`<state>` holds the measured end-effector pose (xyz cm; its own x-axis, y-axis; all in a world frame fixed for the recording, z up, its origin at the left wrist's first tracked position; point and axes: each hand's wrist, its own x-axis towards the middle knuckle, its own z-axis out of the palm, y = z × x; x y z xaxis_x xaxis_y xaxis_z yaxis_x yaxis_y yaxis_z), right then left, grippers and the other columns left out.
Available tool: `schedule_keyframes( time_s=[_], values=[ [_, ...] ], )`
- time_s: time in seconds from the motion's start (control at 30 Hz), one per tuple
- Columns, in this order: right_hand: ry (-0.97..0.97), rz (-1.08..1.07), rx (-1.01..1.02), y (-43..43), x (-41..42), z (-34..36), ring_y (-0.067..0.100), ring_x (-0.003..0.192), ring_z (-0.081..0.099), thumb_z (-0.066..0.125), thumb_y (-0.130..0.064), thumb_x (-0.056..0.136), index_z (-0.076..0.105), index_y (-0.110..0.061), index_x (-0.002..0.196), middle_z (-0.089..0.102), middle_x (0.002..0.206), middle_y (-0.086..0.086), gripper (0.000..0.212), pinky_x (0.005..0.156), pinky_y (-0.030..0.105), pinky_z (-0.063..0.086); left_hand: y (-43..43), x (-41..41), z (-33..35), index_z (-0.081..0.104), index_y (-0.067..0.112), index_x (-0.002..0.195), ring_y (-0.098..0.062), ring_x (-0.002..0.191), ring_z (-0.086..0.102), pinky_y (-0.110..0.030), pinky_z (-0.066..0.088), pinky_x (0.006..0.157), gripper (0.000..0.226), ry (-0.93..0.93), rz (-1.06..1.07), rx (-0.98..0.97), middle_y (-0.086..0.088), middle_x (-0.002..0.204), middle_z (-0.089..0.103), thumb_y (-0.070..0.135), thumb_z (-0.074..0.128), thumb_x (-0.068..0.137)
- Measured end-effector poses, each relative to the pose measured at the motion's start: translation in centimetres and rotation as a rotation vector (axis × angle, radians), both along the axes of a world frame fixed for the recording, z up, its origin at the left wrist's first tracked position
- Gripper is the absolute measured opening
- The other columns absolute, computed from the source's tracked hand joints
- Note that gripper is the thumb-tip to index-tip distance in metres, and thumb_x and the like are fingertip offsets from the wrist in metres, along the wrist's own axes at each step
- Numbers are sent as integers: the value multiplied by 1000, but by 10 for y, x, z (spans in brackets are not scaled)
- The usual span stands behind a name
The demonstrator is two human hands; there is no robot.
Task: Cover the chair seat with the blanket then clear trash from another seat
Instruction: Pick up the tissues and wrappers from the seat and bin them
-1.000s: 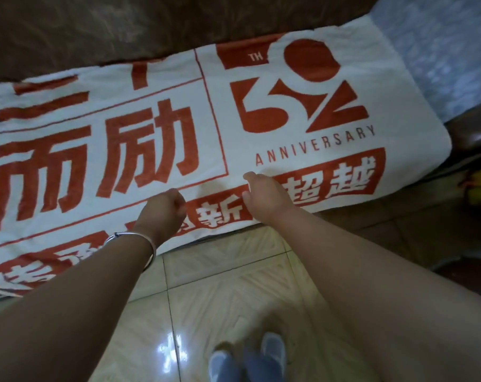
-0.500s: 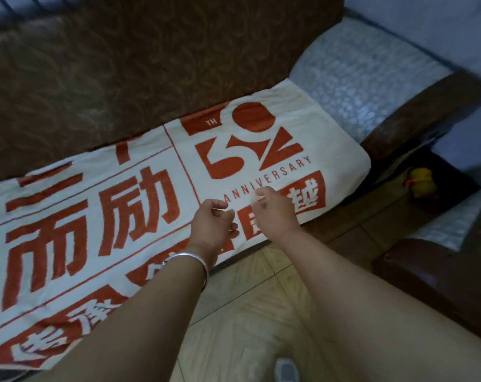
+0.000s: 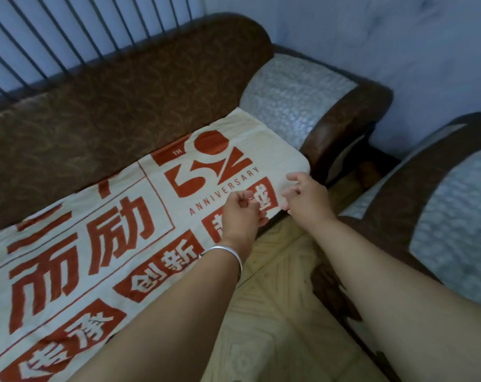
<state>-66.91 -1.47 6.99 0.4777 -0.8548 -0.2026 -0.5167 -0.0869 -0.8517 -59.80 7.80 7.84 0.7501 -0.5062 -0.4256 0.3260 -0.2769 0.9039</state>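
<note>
Seemingly to smooth the front corner of the blanket point(image 3: 101, 244), the right hand point(image 3: 306, 198) hovered there loosely open and empty, the left hand point(image 3: 240, 216) beside it curled, its hold unclear.

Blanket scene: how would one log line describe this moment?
blanket: spread flat over sofa seat | left hand: fingers curled over front edge, holding nothing visible | right hand: fingers loose, by blanket corner
</note>
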Motion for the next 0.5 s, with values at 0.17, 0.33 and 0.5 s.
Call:
schedule_keyframes(
  time_s=[0.17, 0.33, 0.5],
  values=[
    [-51, -121, -49, -28, -128, 28, 31, 95, 66, 51, -24, 90, 52, -13, 125, 69, 92, 8, 36, 87, 49, 53, -43, -115, 26, 51, 10, 100, -13, 67, 57, -29, 55, 69, 9, -38, -113, -61, -8, 89, 56, 15, 45, 95],
    [-93, -234, -89, -50, -250, 53, 24, 95, 66, 49, -31, 94, 47, -14, 133, 61, 86, -3, 43, 90, 44, 53, -83, -231, 47, 51, 12, 93, -13, 63, 55, -27, 51, 62, 11, -62, -239, -130, -7, 85, 55, 20, 43, 96],
    [-102, -390, -102, -66, -359, 63, 23, 98, 66, 49, -36, 93, 50, -14, 128, 62, 95, -4, 41, 93, 39, 52, -117, -332, 51, 49, 9, 98, -13, 56, 53, -23, 48, 53, 20, -127, -418, -173, -6, 80, 54, 26, 39, 98]
  ],
)
